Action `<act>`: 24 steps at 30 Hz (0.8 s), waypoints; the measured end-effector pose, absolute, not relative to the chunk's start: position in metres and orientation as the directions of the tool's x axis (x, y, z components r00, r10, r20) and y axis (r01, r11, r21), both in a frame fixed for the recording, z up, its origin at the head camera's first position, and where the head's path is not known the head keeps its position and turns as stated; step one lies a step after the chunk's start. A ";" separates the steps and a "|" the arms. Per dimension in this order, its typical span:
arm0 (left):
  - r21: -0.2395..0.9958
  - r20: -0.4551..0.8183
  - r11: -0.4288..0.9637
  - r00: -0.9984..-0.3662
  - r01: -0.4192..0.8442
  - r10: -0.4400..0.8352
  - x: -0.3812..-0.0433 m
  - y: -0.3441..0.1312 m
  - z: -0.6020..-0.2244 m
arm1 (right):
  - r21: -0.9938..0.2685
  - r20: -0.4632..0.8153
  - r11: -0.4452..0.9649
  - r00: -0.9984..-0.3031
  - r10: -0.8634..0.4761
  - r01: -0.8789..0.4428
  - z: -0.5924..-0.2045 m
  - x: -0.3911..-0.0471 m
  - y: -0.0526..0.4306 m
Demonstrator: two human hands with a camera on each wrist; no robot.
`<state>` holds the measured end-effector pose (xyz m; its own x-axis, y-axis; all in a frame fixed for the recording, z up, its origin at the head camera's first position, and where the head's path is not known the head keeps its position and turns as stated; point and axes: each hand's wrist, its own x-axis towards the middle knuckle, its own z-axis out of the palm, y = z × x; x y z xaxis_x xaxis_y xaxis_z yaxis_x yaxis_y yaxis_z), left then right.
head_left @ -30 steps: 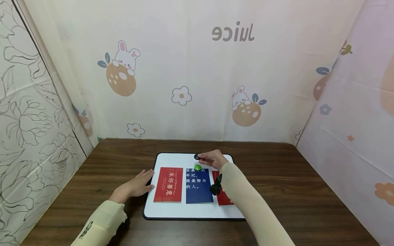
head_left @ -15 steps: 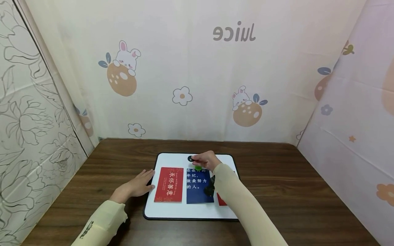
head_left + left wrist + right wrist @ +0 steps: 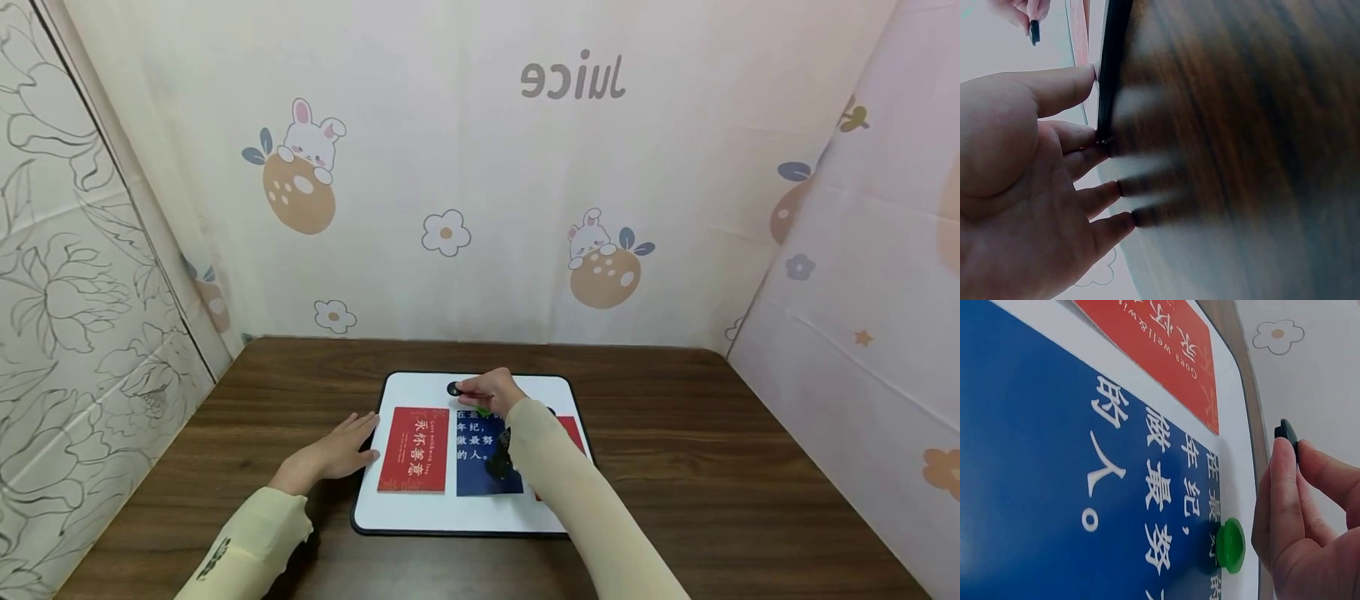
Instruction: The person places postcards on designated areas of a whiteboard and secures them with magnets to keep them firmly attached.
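Observation:
My right hand [image 3: 491,388] pinches a small round black magnet [image 3: 453,388] between thumb and fingers, over the upper part of a whiteboard [image 3: 420,518]. In the right wrist view the black magnet [image 3: 1286,431] is held edge-on, apart from the board. Below that hand a green magnet [image 3: 1230,545] sits on the top edge of a blue card [image 3: 1029,456]. A red card [image 3: 397,450] lies left of the blue one. With fairly straight fingers, my left hand [image 3: 337,448] touches the board's left edge; the left wrist view shows the fingertips at its black rim [image 3: 1110,62].
Another red card [image 3: 572,429] lies on the board's right side, partly behind the right sleeve [image 3: 577,492]. A dark round spot [image 3: 552,410] shows at its top. The board lies on a brown wooden table [image 3: 712,467], with a patterned curtain [image 3: 487,167] behind.
My right hand has moved left with the black magnet, from above the blue card toward the red card on the left. My left hand stays in place.

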<state>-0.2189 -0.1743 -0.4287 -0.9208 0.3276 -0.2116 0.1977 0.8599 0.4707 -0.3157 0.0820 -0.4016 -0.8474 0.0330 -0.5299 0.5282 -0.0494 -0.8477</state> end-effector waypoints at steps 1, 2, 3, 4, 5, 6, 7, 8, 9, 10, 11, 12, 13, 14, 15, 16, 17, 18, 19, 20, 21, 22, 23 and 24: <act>0.472 -0.209 0.859 -0.921 0.198 0.327 -0.219 -0.174 -0.429 | -0.848 -0.530 -0.047 -0.847 0.033 0.528 -0.402 -0.316 0.081; 0.474 -0.207 0.858 -0.922 0.198 0.327 -0.219 -0.175 -0.429 | -0.847 -0.531 -0.044 -0.847 0.032 0.530 -0.402 -0.316 0.079; 0.473 -0.206 0.858 -0.921 0.201 0.329 -0.218 -0.174 -0.429 | -0.848 -0.530 -0.036 -0.848 0.032 0.529 -0.402 -0.316 0.078; 0.472 -0.203 0.858 -0.921 0.204 0.331 -0.218 -0.175 -0.428 | -0.847 -0.532 -0.036 -0.846 0.033 0.531 -0.403 -0.316 0.076; 0.471 -0.201 0.858 -0.921 0.208 0.334 -0.218 -0.175 -0.428 | -0.849 -0.528 -0.032 -0.848 0.030 0.528 -0.403 -0.316 0.074; 0.470 -0.201 0.858 -0.921 0.207 0.333 -0.218 -0.175 -0.428 | -0.850 -0.526 -0.028 -0.850 0.028 0.526 -0.403 -0.316 0.073; 0.468 -0.201 0.859 -0.921 0.208 0.333 -0.218 -0.175 -0.428 | -0.853 -0.521 -0.021 -0.853 0.028 0.521 -0.403 -0.316 0.071; 0.468 -0.201 0.859 -0.922 0.207 0.332 -0.217 -0.175 -0.428 | -0.856 -0.518 -0.016 -0.855 0.028 0.518 -0.403 -0.315 0.069; 0.467 -0.201 0.860 -0.922 0.207 0.331 -0.217 -0.174 -0.428 | -0.859 -0.512 -0.005 -0.859 0.029 0.512 -0.403 -0.315 0.068; 0.467 -0.202 0.860 -0.922 0.205 0.329 -0.218 -0.175 -0.428 | -0.861 -0.508 0.002 -0.861 0.029 0.509 -0.403 -0.314 0.066; 0.466 -0.205 0.862 -0.923 0.200 0.325 -0.218 -0.175 -0.429 | -0.863 -0.505 0.011 -0.863 0.029 0.505 -0.404 -0.314 0.064; 0.465 -0.208 0.864 -0.924 0.196 0.321 -0.218 -0.175 -0.429 | -0.864 -0.502 0.021 -0.864 0.032 0.502 -0.404 -0.314 0.061; 0.464 -0.209 0.864 -0.924 0.195 0.321 -0.219 -0.175 -0.429 | -0.866 -0.498 0.032 -0.866 0.036 0.499 -0.405 -0.314 0.059; 0.465 -0.210 0.864 -0.924 0.194 0.320 -0.219 -0.175 -0.429 | -0.864 -0.500 0.044 -0.865 0.040 0.501 -0.406 -0.315 0.057; 0.466 -0.209 0.863 -0.924 0.194 0.321 -0.219 -0.175 -0.429 | -0.864 -0.498 0.059 -0.866 0.047 0.500 -0.407 -0.316 0.055; 0.467 -0.208 0.863 -0.924 0.194 0.321 -0.219 -0.175 -0.430 | -0.864 -0.496 0.074 -0.867 0.054 0.498 -0.409 -0.317 0.053; 0.468 -0.208 0.862 -0.924 0.194 0.321 -0.218 -0.175 -0.429 | -0.864 -0.492 0.091 -0.869 0.060 0.495 -0.411 -0.318 0.051; 0.470 -0.205 0.860 -0.924 0.197 0.324 -0.218 -0.175 -0.429 | -0.865 -0.485 0.108 -0.872 0.064 0.489 -0.413 -0.318 0.049; 0.473 -0.201 0.858 -0.924 0.200 0.326 -0.218 -0.175 -0.429 | -0.865 -0.482 0.122 -0.873 0.067 0.487 -0.415 -0.320 0.047; 0.475 -0.197 0.856 -0.924 0.201 0.327 -0.218 -0.175 -0.428 | -0.864 -0.478 0.138 -0.875 0.073 0.484 -0.418 -0.321 0.044; 0.476 -0.194 0.856 -0.925 0.202 0.326 -0.217 -0.175 -0.428 | -0.865 -0.472 0.152 -0.878 0.078 0.478 -0.420 -0.322 0.042; 0.477 -0.193 0.855 -0.926 0.202 0.326 -0.217 -0.176 -0.428 | -0.864 -0.468 0.165 -0.880 0.081 0.475 -0.422 -0.324 0.041; 0.478 -0.191 0.855 -0.926 0.202 0.326 -0.217 -0.176 -0.428 | -0.865 -0.463 0.176 -0.883 0.084 0.470 -0.424 -0.324 0.039; 0.479 -0.189 0.854 -0.926 0.203 0.326 -0.217 -0.176 -0.428 | -0.863 -0.459 0.192 -0.884 0.091 0.468 -0.425 -0.325 0.037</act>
